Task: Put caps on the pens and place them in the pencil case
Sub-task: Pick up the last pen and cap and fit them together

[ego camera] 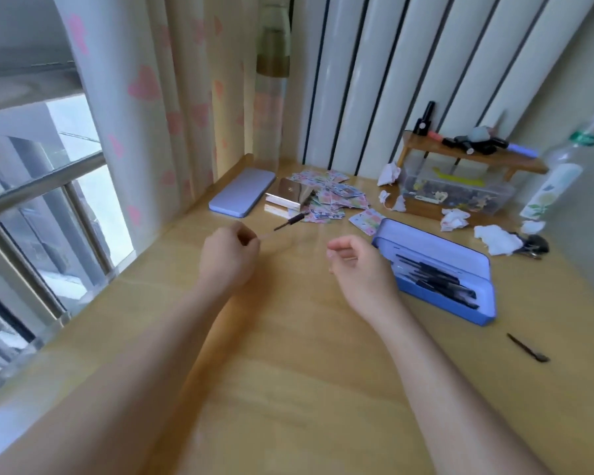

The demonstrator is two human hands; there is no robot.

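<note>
My left hand [227,257] is closed around the clear barrel of a pen [287,222], whose dark end points away toward the cards. A short way to the right, my right hand [357,269] hovers above the desk with its fingers loosely curled and nothing visible in them. Just right of that hand lies the blue pencil case [484,275], open, with several dark pens inside. Its purple lid [242,193] rests apart at the far left of the desk. A small dark pen cap [528,347] lies alone on the desk at the right.
Colourful cards [336,197] and a shiny box [290,195] are strewn at the back of the wooden desk [288,371]. Crumpled tissues [494,238], a clear storage box [456,190] under a small wooden shelf [474,156] and a plastic bottle [559,173] crowd the right back. A curtain and window run along the left.
</note>
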